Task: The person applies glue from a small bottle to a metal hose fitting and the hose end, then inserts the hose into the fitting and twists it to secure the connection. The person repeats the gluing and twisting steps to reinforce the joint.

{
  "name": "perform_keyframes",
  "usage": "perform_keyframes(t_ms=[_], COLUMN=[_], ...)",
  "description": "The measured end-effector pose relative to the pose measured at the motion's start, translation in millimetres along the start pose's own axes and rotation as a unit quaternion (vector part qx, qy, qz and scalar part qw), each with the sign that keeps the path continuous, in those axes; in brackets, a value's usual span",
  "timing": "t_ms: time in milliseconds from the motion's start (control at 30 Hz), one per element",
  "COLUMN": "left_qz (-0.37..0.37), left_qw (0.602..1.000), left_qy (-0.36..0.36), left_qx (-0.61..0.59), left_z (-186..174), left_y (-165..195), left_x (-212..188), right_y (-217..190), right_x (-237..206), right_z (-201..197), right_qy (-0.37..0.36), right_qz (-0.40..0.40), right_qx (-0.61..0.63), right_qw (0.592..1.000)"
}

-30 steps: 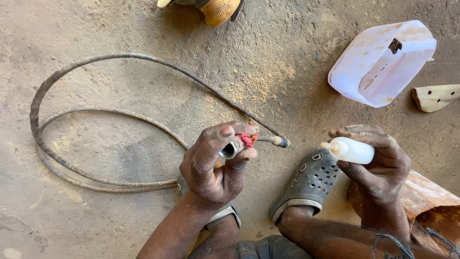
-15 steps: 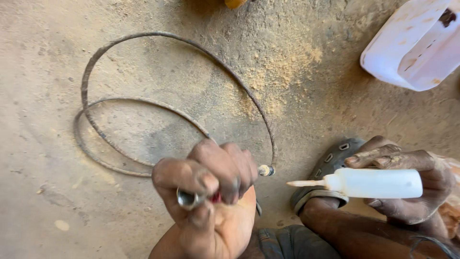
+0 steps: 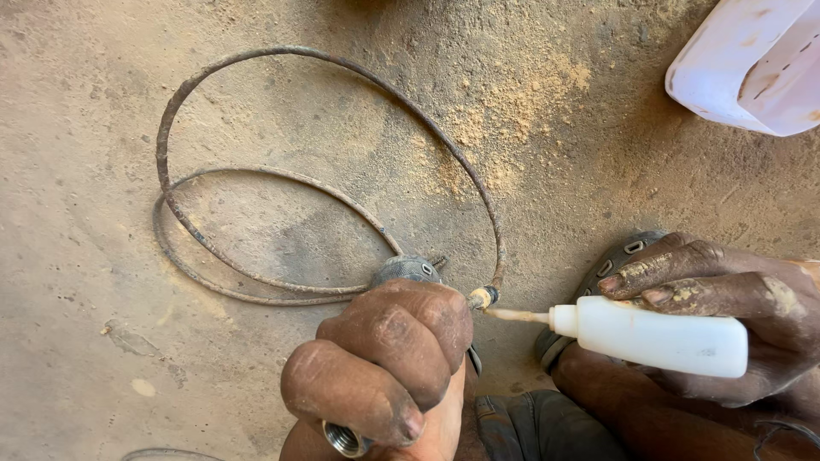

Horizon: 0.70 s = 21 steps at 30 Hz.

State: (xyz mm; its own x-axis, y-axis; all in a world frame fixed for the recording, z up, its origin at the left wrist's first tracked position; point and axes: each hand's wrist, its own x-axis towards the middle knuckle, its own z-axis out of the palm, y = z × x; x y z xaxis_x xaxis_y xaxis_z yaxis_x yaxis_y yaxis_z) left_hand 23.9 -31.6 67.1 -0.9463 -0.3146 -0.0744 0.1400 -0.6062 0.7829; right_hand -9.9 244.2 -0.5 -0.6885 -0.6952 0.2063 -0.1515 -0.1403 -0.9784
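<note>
Moved closer since half a second ago: tip of the white squeeze bottle (image 3: 653, 337), then short of the cable end, now touching the brass-coloured end fitting (image 3: 481, 298) of the dusty cable (image 3: 342, 64). Grasped in the right hand (image 3: 735, 312), bottle lying level, nozzle (image 3: 517, 315) pointing left, fingers clenched around its body from the far side. Fitting poking out just right of the left hand (image 3: 384, 363), fist clenched around the cable end, knuckles up; at the near edge of that fist, a small threaded metal nut (image 3: 345, 439) also gripped. Running away from the fitting, cable arcing far and left in a big loop, then coiling back in flatter loops on the dirt floor (image 3: 85, 128). Behind the left hand, a grey sandal (image 3: 406, 269), toe peeking out; under the right hand, a second grey sandal (image 3: 628, 249), mostly hidden. Far right corner, a white plastic jug (image 3: 743, 60), cut off by the frame edge, well apart from both hands. Pale sawdust (image 3: 504, 111) scattered over the floor between jug and cable.
</note>
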Motion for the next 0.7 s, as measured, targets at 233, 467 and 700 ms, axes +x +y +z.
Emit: perform_keyframes(t_ms=[233, 467, 700], left_qz=[0.018, 0.005, -0.014], left_qw=[1.0, 0.998, 0.996], left_qy=[0.024, 0.057, 0.089], left_qx=[0.007, -0.021, -0.019], left_z=[0.2, 6.9, 8.0], left_y=[-4.6, -3.4, -6.5], left_x=[-6.1, -4.0, -11.0], right_y=[-4.9, -10.0, -7.2], right_x=[-0.5, -1.4, -9.1], right_z=[9.1, 18.5, 12.9], right_qy=[-0.002, 0.004, 0.015], right_qz=[0.011, 0.028, 0.028], right_qx=[-0.006, -0.016, -0.024], right_qw=[1.0, 0.999, 0.999])
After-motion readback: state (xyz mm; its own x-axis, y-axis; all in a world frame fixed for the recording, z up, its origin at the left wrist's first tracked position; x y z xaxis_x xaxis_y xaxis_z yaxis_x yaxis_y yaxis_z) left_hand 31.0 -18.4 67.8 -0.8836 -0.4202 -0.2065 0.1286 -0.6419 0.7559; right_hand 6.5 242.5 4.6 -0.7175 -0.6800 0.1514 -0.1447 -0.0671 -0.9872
